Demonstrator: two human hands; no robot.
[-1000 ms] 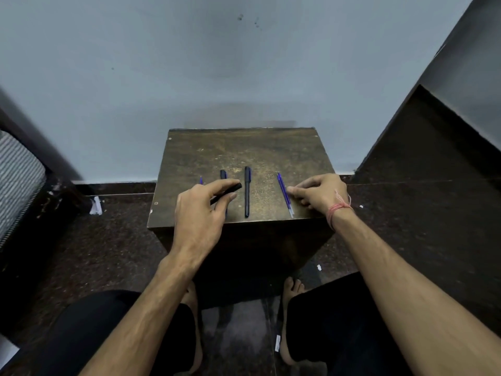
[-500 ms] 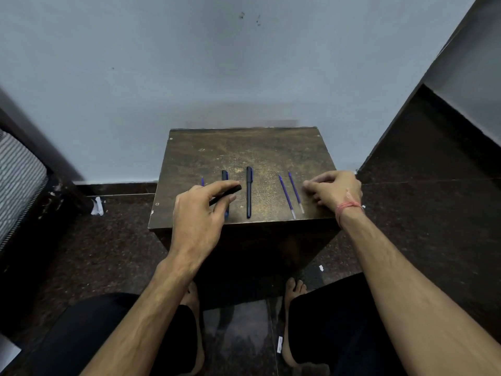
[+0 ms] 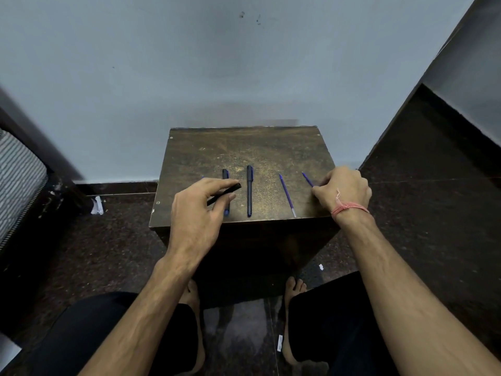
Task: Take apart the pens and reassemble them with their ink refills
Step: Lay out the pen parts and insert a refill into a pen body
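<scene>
A pale blue-grey wall is seen at the far side, with a dark speckled stone floor around everything. A boxy wooden stand with a worn, scratched brown top is set right up against that wall. The far half of its top is bare, so that's where the open room is; everything is crowded along the near edge. Something striped is glimpsed at the far left, too cut off to be identified.

The left hand is held over the near left corner of the stand. A black pen piece is pinched between its thumb and forefinger, tilted up to the right, with the other fingers curled loosely. Under that hand a dark pen is laid flat, its near end hidden by the fingers. Just right of it a second dark pen is laid straight, pointing near-to-far, with its tip close to the near edge.

Further right a thin blue refill is laid at a slant, its silvery tip nearly at the near edge. The right hand is rested at the right edge, fingers curled down on another blue refill, only the far end of which is shown. A pinkish thread band is worn on that wrist. No containers are spotted anywhere.
</scene>
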